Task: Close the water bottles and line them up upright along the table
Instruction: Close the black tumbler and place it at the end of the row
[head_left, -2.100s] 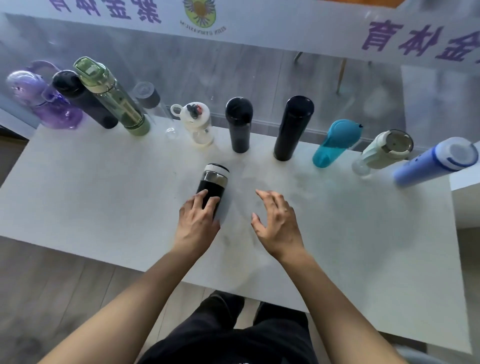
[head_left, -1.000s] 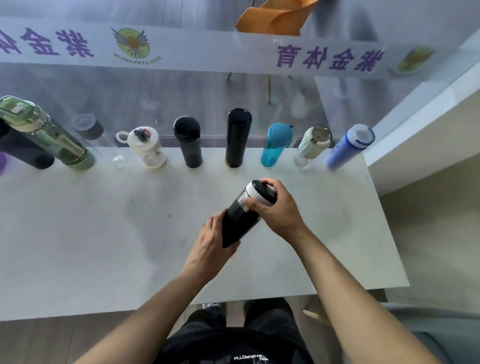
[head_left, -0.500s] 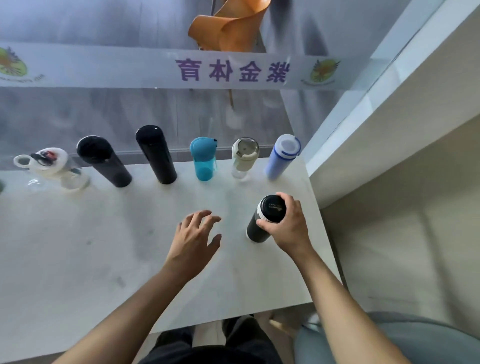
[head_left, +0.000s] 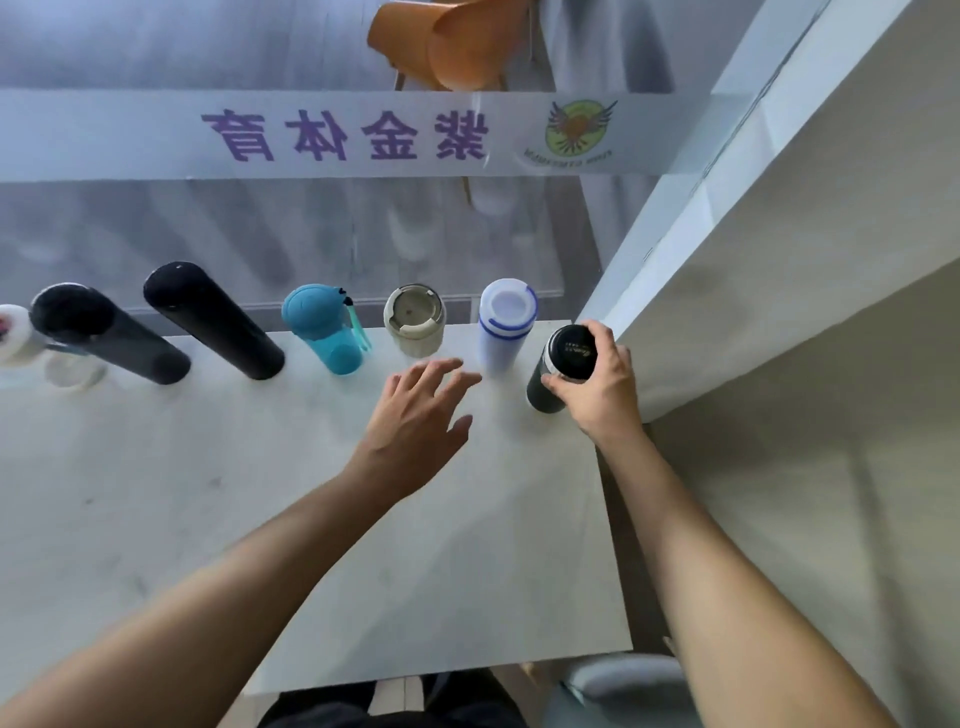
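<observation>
My right hand (head_left: 602, 387) grips the lid end of a short black bottle (head_left: 558, 369), which stands upright at the far right end of the row, near the table's right edge. My left hand (head_left: 421, 415) hovers over the table with fingers spread, holding nothing. To the left of the black bottle, capped bottles stand along the back edge: a blue-and-white bottle (head_left: 504, 325), a pale green bottle (head_left: 414, 322), a teal bottle (head_left: 324, 327), a tall black flask (head_left: 213, 319), another black flask (head_left: 106, 335) and a white-lidded clear bottle (head_left: 21, 338) cut off at the frame's left.
The white table (head_left: 260, 519) ends just right of the held bottle, where a white wall ledge (head_left: 727, 260) rises close by. A glass partition with a banner (head_left: 337, 135) runs behind the row. An orange chair (head_left: 441, 41) stands beyond the glass.
My right hand carried the short black bottle from the table's middle to the right end of the row and set it upright. My left hand let go and opened. The view swung right.
</observation>
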